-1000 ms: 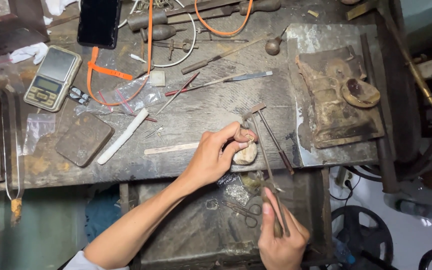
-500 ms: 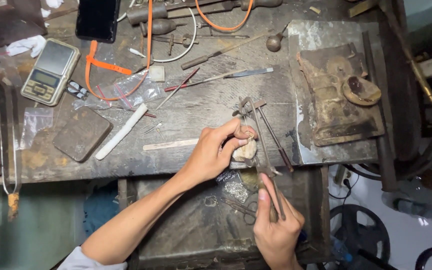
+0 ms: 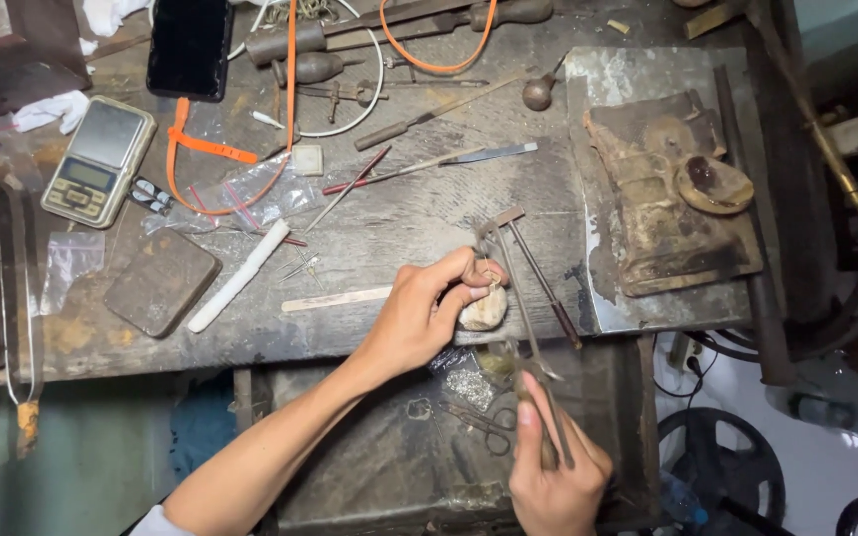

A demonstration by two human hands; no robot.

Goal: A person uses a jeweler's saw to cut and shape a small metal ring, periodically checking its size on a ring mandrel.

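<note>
The left hand (image 3: 427, 316) is curled at the bench edge, its fingertips pinching a small piece too tiny to make out, pressed against a pale rounded stone-like lump (image 3: 485, 310) just under them. The right hand (image 3: 556, 474), lower and nearer the body, grips the handle of a thin metal saw frame (image 3: 522, 288) whose top reaches just above the left fingertips.

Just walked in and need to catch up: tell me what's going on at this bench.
A person is working at a cluttered, worn workbench. The left hand pinches a small piece against a pale lump at the bench's front edge. The right hand grips the handle of a thin-framed saw, its frame reaching up past the left fingers. A pocket scale, a dark phone and hand tools lie further back.
</note>
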